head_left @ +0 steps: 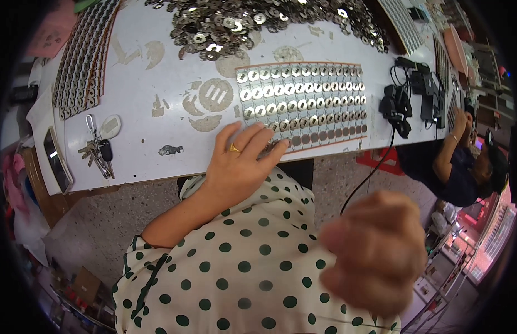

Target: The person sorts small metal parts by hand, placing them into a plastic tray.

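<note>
A flat panel (pixel 303 102) with an orange-brown edge lies near the table's front edge. It carries rows of small metal discs, shiny in the far rows and darker brown in the nearest row. My left hand (pixel 240 158), with a gold ring, rests on the panel's near left corner. Its fingers are spread, and the tips touch the discs there. Whether a loose piece lies under them is hidden. Raised off the table at the lower right, my right hand (pixel 375 250) is close to the camera and smeared by motion. Its fingers look bent, but what they hold, if anything, cannot be made out.
A large heap of loose metal pieces (pixel 214 30) covers the table's far side. More filled panels (pixel 83 67) are stacked at left. Keys (pixel 97 153) and a phone (pixel 57 158) lie at the left edge. Black adapters with cables (pixel 400 103) sit at right, near another person (pixel 459 161).
</note>
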Demonstrator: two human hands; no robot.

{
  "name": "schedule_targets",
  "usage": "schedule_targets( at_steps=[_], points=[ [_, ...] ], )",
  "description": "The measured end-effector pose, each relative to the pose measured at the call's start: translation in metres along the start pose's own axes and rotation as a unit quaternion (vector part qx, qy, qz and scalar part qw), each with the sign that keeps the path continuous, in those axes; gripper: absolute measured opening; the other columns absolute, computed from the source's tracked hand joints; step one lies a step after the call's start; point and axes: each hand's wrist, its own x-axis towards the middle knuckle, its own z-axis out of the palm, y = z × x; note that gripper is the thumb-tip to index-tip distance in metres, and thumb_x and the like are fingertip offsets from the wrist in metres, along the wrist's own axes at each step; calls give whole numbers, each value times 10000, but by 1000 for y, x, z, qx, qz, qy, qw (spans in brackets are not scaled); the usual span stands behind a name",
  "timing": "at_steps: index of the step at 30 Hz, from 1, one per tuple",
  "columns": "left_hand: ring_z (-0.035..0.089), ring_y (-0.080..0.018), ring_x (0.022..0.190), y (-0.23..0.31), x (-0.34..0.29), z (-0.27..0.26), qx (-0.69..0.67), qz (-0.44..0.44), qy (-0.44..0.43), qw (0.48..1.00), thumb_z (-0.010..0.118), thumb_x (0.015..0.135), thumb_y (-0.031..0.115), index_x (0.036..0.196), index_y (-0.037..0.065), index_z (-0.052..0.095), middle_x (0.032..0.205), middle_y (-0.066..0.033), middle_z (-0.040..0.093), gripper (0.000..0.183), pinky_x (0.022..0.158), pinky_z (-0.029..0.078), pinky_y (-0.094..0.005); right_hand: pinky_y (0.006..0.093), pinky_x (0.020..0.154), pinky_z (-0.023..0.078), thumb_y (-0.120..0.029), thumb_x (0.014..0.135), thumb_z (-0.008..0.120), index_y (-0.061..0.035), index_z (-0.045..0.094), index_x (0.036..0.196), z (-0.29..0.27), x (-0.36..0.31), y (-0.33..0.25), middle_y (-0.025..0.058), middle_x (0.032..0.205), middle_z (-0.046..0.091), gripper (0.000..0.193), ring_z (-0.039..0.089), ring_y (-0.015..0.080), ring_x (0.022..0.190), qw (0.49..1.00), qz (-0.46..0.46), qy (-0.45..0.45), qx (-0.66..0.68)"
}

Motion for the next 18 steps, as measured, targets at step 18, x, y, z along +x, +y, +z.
schedule_targets(
  at_steps=[18],
  points=[
    [561,-256,1281,3,15,-1,-36,94,-45,994,757,861,319,1212,114,683,1354,-94,615,413,1083,421,-440,374,801,565,57,799,628,-95,707,1165,52,56,142,66,1153,687,404,633,313,971,984,-15,83,-158]
  ],
)
